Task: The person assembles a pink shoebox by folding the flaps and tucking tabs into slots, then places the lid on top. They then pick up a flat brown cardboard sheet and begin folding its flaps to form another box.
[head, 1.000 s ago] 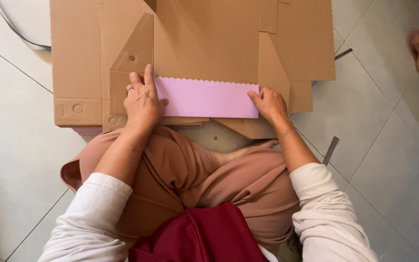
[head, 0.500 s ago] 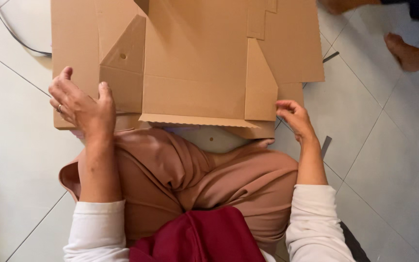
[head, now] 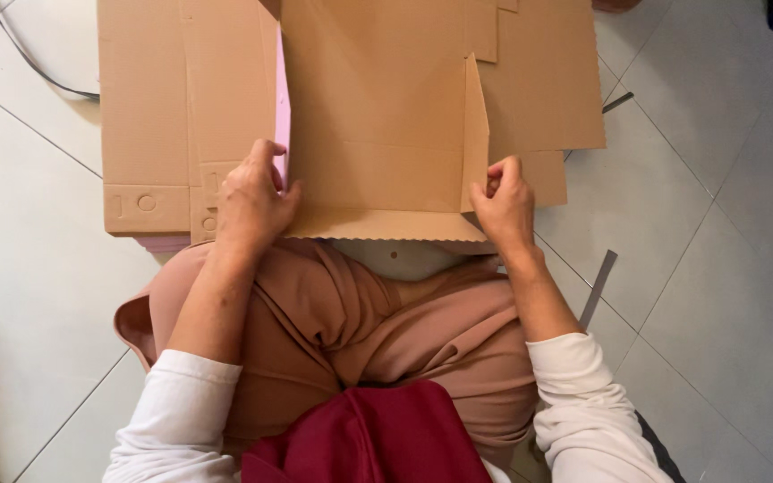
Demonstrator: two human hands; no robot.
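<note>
Tiled floor (head: 29, 295), cardboard sheet (head: 378, 116) between left hand (head: 252, 199) and right hand (head: 503, 207).

Flat cardboard box blank (head: 378, 116) on tiled floor (head: 717, 295), left hand (head: 252, 201) and right hand (head: 503, 207) gripping its side flaps

The big flat cardboard box (head: 378, 116) is plain brown all over. One thin side flap (head: 283, 107) shows pink on its inside. The near edge of the box has a small wavy zigzag cut. At its left near corner, little shapes are pressed into the brown. The floor (head: 29, 268) has pale grey-white tiles with thin dark lines between them. A black cable (head: 29, 63) lies by the far left corner of the box. The person's trousers (head: 360, 322) are dusty pink, the sleeves (head: 181, 420) are white, and the cloth (head: 369, 438) in the lap is dark red.
</note>
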